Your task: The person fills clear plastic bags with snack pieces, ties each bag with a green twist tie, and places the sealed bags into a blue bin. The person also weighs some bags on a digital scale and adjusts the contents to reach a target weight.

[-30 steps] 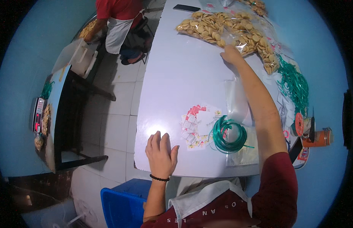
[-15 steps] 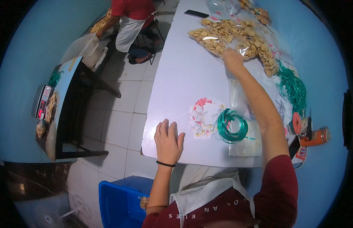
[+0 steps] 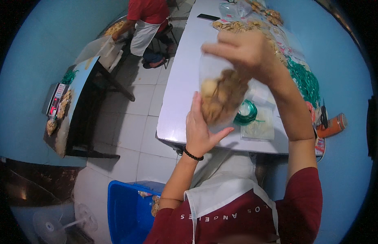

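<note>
While the left hand (image 3: 201, 134) stands at the left side of the clear bag of round biscuits (image 3: 221, 97), its thumb is spread wide from extended fingers, a pose suited to steadying the load; firm contact cannot be confirmed. The bag hangs above the near part of the tabletop (image 3: 183, 93), contents low, presumably because it is held from the top. The blurred right hand (image 3: 248, 51) arches over it, fingers curled, apparently pinching its upper film. Nearer and right, a green ribbon coil (image 3: 244, 119) adjoins flat empty bags (image 3: 260, 130), likely placed for reach.
</note>
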Motion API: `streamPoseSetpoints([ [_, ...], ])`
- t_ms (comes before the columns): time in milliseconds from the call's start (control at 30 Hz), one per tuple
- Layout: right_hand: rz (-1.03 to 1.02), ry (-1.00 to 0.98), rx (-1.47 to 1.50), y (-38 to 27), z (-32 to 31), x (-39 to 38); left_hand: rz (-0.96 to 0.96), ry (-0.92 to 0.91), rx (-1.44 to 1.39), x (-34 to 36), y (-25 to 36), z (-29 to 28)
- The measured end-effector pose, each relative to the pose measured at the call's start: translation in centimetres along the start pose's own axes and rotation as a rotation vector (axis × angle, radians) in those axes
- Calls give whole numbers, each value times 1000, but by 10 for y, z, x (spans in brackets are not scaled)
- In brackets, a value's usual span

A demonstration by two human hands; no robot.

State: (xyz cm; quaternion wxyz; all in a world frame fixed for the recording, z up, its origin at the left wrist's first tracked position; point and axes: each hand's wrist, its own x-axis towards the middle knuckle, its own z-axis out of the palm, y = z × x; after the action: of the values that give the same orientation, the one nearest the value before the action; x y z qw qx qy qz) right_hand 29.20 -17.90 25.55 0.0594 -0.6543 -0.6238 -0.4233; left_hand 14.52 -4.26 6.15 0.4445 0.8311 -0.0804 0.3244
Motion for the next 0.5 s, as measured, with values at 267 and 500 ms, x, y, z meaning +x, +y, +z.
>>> streamPoseSetpoints([
  [267,328,422,148,-91,-37,-57,-350,11,-556,-43,28,-37],
  [500,951,-131,1309,-227,19,-119,-72,16,-669,-69,51,-43],
])
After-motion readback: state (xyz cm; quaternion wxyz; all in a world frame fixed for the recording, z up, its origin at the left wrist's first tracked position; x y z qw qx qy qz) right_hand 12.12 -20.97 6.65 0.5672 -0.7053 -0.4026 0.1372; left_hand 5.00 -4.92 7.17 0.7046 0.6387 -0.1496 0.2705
